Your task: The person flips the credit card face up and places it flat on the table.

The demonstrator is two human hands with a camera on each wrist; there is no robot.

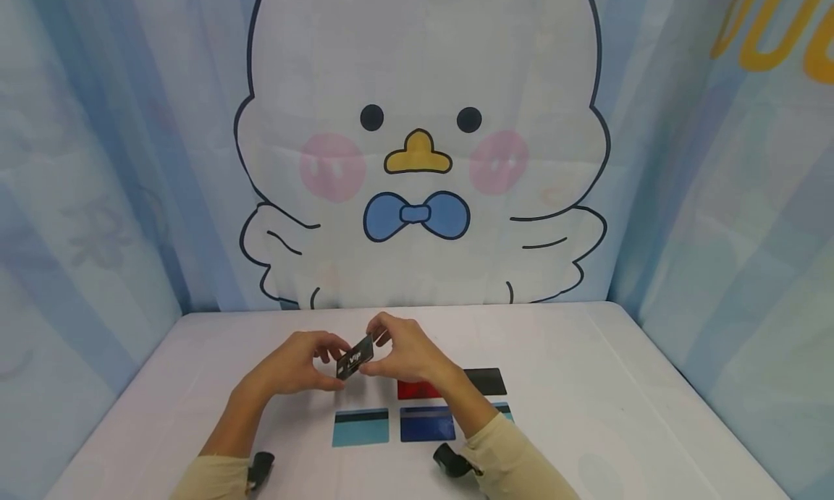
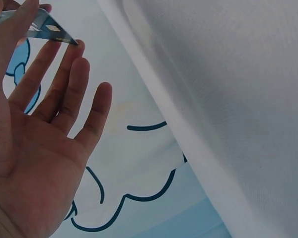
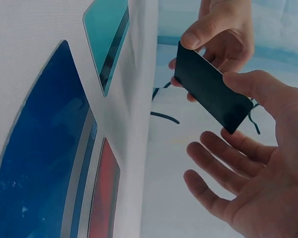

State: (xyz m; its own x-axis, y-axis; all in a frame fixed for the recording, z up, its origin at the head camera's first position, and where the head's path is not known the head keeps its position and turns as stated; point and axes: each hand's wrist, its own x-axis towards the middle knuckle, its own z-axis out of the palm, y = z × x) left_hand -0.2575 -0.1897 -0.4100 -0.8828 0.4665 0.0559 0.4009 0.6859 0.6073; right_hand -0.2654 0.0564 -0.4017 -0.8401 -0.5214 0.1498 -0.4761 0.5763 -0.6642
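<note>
Left hand (image 1: 296,362) and right hand (image 1: 404,348), head view: each pinches one end of a black card (image 1: 355,357), tilted, its "VIP" face toward the viewer. The card is held above the bench (image 1: 554,333), between the bench's middle and its far edge. Below lie a red card (image 1: 417,391) and a dark card (image 1: 490,382) in the row nearer the far edge; in the row farther from it, a teal card (image 1: 361,429), a blue card (image 1: 427,423) and, partly hidden by the right arm, another card (image 1: 504,411). All lie well in from the bench's left and right edges.

Left wrist view: thumb and fingertips of the left hand hold the card's end; the little finger is extended, free of it.

Right wrist view: the right hand's thumb and index finger grip the near end of the card, its plain dark back showing; the left hand grips the far end. The card is clear of the bench.

The step in hand appears to be handling the raised card; setting it down would call for one hand to let go and the other to level it.
</note>
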